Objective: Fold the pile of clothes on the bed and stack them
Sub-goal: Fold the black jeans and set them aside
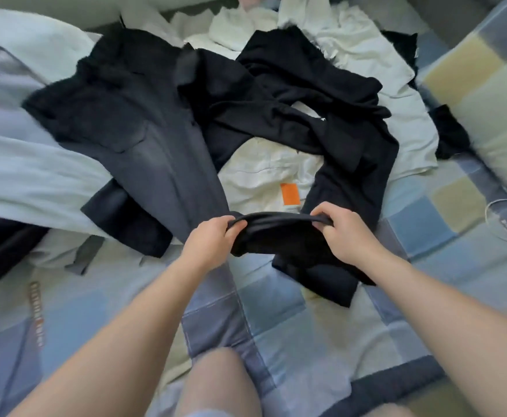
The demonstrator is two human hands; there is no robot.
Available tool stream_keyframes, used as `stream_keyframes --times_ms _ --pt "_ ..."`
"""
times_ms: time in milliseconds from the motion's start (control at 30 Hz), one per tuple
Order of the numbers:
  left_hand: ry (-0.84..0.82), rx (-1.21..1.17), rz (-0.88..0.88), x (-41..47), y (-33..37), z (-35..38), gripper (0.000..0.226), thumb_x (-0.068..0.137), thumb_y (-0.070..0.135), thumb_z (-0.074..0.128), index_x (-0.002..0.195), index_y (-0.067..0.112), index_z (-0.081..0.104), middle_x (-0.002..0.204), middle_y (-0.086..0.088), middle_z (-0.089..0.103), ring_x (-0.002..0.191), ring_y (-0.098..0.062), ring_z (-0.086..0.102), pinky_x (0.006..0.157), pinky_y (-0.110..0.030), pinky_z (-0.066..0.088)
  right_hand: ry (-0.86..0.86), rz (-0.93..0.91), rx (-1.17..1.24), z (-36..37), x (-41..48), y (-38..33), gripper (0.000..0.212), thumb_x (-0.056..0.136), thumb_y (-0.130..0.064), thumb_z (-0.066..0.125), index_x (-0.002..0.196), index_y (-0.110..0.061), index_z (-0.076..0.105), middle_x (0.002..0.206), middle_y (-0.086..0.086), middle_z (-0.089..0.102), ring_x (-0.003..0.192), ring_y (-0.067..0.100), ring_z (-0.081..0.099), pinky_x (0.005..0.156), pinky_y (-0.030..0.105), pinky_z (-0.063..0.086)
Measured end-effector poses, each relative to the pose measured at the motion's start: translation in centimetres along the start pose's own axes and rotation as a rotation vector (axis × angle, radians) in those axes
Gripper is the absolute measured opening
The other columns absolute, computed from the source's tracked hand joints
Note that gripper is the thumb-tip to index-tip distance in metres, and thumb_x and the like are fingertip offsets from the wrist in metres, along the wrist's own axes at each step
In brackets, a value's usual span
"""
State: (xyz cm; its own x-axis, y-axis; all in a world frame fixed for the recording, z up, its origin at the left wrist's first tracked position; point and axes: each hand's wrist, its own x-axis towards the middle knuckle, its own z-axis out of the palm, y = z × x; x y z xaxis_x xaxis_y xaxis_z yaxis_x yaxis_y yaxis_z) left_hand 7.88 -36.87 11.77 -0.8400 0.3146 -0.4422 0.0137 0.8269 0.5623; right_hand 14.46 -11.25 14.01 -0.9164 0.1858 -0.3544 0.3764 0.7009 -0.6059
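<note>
A heap of black and white clothes (276, 121) fills the middle of the patchwork blue-and-cream bed (306, 335), with faded black trousers (144, 139) slanting down its left. A pale blue duvet (20, 170) blocks the left side. We find bare bed nearest us and to the right, up to a checked pillow (487, 85) and a thin white cable (496, 201). The small black garment (291, 239) we hold overhangs part of it.
</note>
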Motion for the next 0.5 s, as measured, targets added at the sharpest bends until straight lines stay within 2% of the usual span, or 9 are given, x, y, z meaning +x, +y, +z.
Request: stream_keyframes --times_ms 67,133,300,367,433,500 --pt "0.002 -0.017 -0.035 -5.6 1.2 -3.0 0.040 0.105 0.048 0.042 0.074 0.026 0.055 0.071 0.003 0.063 0.070 -0.018 0.058 0.062 -0.034 0.042 -0.007 -0.047 0.041 -1.4 -3.9 -2.5 0.011 0.099 -0.018 0.058 0.101 -0.023 0.066 0.092 -0.004 0.069 0.088 0.018 0.060 0.076 0.033 0.045" --pt "0.011 -0.071 -0.081 -11.2 2.3 -5.6 0.040 0.105 0.046 0.044 0.072 0.026 0.055 0.069 0.004 0.063 0.068 -0.018 0.059 0.060 -0.032 0.041 -0.013 -0.088 0.041 -3.0 -7.7 -4.9 0.011 0.100 -0.021 0.057 0.103 -0.022 0.067 0.095 -0.003 0.070 0.092 0.020 0.061 0.082 0.037 0.048" --pt "0.023 -0.352 -0.233 -24.1 5.4 -10.3 0.031 0.103 0.042 0.051 0.081 0.025 0.065 0.076 0.001 0.067 0.068 -0.019 0.062 0.060 -0.030 0.050 -0.019 -0.200 -0.022 -8.2 -16.4 -10.5 0.010 0.099 -0.030 0.058 0.097 -0.024 0.066 0.087 -0.003 0.068 0.088 0.024 0.061 0.081 0.045 0.051" --pt "0.037 -0.451 -0.284 -28.5 7.0 -12.6 0.035 0.101 0.046 0.052 0.081 0.022 0.067 0.076 -0.002 0.067 0.065 -0.021 0.062 0.058 -0.030 0.050 -0.010 -0.246 -0.009 -10.7 -19.6 -13.2 0.016 0.098 -0.033 0.060 0.084 -0.025 0.062 0.078 -0.005 0.064 0.083 0.025 0.060 0.075 0.042 0.049" --pt "0.026 -0.527 -0.315 -32.4 8.4 -15.0 0.039 0.099 0.050 0.054 0.094 0.016 0.072 0.081 -0.007 0.071 0.067 -0.025 0.064 0.057 -0.032 0.051 -0.002 -0.287 0.011 -13.4 -22.4 -15.9 0.028 0.096 -0.034 0.064 0.071 -0.028 0.055 0.067 -0.007 0.058 0.075 0.023 0.055 0.069 0.038 0.041" --pt "-0.022 -0.581 -0.327 -35.7 9.8 -17.9 0.042 0.098 0.054 0.055 0.105 0.017 0.072 0.085 -0.013 0.074 0.065 -0.028 0.066 0.055 -0.032 0.050 -0.027 -0.343 0.041 -16.1 -24.5 -18.7 0.024 0.095 -0.033 0.067 0.073 -0.027 0.061 0.067 -0.008 0.061 0.072 0.017 0.057 0.069 0.034 0.040"
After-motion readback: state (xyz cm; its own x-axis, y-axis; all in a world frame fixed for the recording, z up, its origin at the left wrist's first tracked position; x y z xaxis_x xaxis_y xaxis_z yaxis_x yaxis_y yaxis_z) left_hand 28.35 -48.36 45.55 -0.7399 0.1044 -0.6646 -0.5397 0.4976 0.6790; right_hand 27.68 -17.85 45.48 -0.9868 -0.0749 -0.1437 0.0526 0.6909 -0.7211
